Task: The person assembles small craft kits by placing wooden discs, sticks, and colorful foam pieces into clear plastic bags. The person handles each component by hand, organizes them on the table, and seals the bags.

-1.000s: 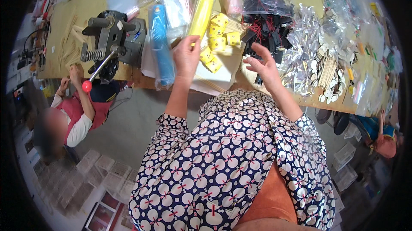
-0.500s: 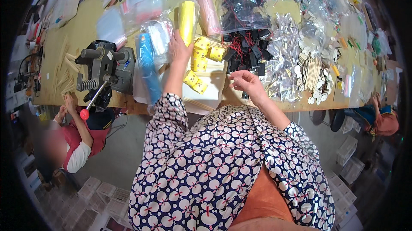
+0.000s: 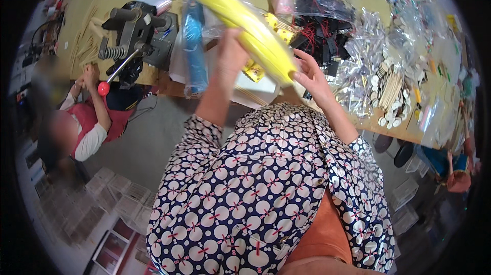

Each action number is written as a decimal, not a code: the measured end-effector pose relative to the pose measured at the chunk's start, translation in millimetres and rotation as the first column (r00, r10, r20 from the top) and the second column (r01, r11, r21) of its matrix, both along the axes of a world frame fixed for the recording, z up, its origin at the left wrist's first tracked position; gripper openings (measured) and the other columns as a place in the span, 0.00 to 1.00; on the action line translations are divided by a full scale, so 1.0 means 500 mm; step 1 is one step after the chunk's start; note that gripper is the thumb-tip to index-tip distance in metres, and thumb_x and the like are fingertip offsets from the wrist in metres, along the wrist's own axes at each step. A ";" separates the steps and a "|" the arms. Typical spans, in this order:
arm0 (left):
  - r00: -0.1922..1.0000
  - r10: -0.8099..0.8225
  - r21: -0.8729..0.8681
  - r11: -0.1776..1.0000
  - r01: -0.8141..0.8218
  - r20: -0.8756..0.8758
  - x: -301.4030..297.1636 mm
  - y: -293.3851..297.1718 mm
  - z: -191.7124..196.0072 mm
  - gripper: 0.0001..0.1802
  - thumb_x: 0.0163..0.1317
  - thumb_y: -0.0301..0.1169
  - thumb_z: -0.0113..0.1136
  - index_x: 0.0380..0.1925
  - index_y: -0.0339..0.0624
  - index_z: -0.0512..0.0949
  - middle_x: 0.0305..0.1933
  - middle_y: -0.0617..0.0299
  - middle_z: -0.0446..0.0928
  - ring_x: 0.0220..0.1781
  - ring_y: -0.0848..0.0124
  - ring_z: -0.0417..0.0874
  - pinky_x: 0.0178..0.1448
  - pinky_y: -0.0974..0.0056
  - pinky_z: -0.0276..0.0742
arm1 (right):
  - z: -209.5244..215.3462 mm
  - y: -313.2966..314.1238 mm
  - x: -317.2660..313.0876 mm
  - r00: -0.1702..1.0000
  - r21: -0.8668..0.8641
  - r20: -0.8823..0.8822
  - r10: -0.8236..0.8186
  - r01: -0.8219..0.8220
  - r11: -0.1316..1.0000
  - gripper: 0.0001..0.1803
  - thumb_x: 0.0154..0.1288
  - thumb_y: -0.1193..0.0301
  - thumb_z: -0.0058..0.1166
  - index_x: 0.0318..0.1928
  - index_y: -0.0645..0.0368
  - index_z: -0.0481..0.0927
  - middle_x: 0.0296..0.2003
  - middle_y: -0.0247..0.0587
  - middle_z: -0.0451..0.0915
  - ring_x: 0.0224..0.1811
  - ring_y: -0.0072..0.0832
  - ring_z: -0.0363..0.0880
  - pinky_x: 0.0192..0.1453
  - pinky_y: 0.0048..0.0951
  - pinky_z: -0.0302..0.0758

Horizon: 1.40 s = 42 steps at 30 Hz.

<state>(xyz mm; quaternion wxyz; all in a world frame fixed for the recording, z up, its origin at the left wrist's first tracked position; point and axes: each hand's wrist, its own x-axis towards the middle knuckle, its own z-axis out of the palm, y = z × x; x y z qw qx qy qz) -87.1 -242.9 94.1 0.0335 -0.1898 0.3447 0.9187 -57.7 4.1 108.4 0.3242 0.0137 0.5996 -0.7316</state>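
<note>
Left fingers [image 3: 232, 41] grasp a long, yellow, plastic-wrapped roll [image 3: 246, 25]. Right fingers [image 3: 307, 62] are at its lower end, grip unclear.

At 12 o'clock from centre, the left hand [image 3: 232, 54], blurred, grips a clear-wrapped yellow roll [image 3: 243, 24] slanted from 11 toward 5 o'clock. At 2 o'clock, the right hand [image 3: 314, 78], thumb and fingers apart, is at the roll's near end. Also noted: blue roll [image 3: 195, 45], 11 o'clock; lever press [image 3: 137, 32], 10 o'clock; person [image 3: 92, 124] in red vest, 9 o'clock; wooden sticks [image 3: 391, 93] among white discs [image 3: 391, 121], 3 o'clock.
</note>
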 end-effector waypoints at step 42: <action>0.841 0.423 -0.842 -0.266 0.470 0.336 0.343 -0.156 -0.080 0.49 0.50 0.44 0.72 0.69 0.43 0.57 0.62 0.46 0.70 0.65 0.46 0.71 0.65 0.49 0.71 | -0.024 -0.181 -0.348 0.950 0.052 -0.301 -0.077 0.097 0.994 0.39 0.60 0.68 0.66 0.67 0.71 0.63 0.59 0.53 0.75 0.59 0.37 0.76 0.62 0.31 0.74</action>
